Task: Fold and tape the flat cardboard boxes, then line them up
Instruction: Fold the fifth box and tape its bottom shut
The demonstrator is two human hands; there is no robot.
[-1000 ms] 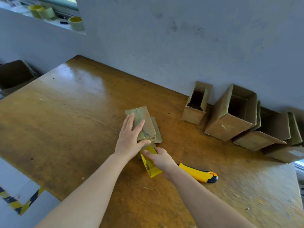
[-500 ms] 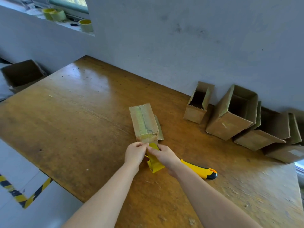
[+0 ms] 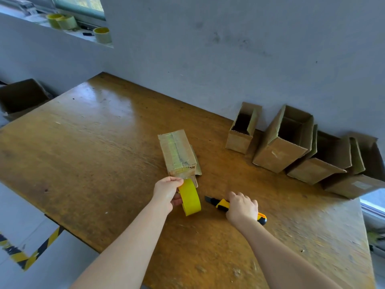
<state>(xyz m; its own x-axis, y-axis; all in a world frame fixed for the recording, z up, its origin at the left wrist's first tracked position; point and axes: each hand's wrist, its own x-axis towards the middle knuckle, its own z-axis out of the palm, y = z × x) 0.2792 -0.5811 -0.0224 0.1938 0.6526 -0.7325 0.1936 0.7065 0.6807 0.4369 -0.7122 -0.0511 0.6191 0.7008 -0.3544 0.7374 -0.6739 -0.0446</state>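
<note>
Head view: L hand [image 3: 166,192] had its fingers curled round the yellow tape roll [image 3: 190,198], held on edge just off the near end of the cardboard box [image 3: 178,152]. That box lay mid-way across the table [image 3: 93,153] w/ a taped seam along its top. R hand [image 3: 241,207] was curled over the handle of the yellow utility knife [image 3: 221,204], down at the wood just right of the roll, tip pointing toward it. Couldn't tell if the blade was out.

Step in hand looked like cutting the strip. To do it well, imo:
- pull the roll back so the tape is taut
- cut close to the box end, blade angled away from the L hand
- rub the tail down onto the end face

Finished boxes [image 3: 281,140] stood open-topped along the wall, well apart to the right.
</note>
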